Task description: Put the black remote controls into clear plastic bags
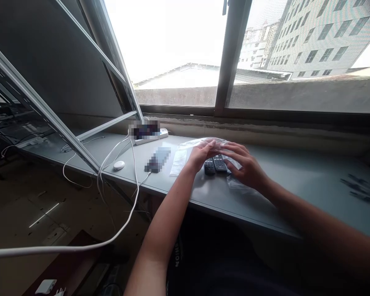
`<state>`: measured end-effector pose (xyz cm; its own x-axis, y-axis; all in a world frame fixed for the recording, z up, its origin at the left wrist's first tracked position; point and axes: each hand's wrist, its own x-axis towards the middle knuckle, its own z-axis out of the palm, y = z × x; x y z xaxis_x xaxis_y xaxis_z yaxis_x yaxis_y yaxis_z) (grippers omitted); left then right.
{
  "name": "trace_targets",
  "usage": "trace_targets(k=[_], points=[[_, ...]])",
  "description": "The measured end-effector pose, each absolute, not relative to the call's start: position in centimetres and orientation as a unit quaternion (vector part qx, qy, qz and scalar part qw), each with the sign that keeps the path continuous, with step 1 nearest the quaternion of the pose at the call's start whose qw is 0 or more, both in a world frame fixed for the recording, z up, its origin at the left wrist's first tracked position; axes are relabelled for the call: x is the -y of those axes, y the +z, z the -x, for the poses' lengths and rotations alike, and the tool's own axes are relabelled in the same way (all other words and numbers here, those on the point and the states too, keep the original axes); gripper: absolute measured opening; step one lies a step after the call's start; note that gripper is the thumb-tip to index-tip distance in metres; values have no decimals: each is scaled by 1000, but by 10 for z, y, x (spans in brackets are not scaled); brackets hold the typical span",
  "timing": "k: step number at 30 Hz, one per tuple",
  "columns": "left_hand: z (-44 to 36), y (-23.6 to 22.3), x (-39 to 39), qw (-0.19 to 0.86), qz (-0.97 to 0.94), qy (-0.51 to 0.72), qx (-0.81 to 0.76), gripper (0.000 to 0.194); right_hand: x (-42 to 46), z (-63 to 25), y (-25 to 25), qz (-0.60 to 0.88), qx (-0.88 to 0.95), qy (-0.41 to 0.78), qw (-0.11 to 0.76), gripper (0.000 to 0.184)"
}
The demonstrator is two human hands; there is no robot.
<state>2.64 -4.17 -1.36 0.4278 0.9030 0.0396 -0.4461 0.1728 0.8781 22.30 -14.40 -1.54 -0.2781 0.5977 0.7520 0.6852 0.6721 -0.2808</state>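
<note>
Two black remote controls point(214, 164) lie side by side on the grey table point(296, 185), partly under clear plastic bags point(200, 144). My left hand point(202, 154) rests on the left remote and the plastic, fingers stretched forward. My right hand point(245, 164) lies flat on the plastic just right of the remotes, fingers spread toward them. Another flat clear bag point(179, 161) sits to the left of my left hand.
A blurred phone point(157, 159) on a white cable, a small white round device point(119, 165) and a white power strip point(148, 133) lie at the left. Metal frame bars point(49, 111) slant over the table's left end. Dark items point(362, 187) lie far right. A window runs behind.
</note>
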Motion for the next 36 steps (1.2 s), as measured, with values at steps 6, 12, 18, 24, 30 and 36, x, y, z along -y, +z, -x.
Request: trace_targets(k=[6,12,18,24,30,36], points=[[-25,-18,43,724,-476,438,-239,41,145,-222,-15,393,808,-30,438,44],[-26,-10,42,719,-441,466,-267,29,147,-221,-12,401,792,-50,458,41],[-27,-10,45,728,-436,456,-267,22,143,-223,-16,399,793,-64,457,39],[-27,-8,48,738,-434,444,-263,27,144,-225,-20,404,806,-39,431,63],[-25,-2,45,709,-401,477,-330,16,143,-226,-20,394,807,-59,436,49],[-25,-6,41,701,-387,496,-336,16,144,-226,-19,443,780,-51,439,43]])
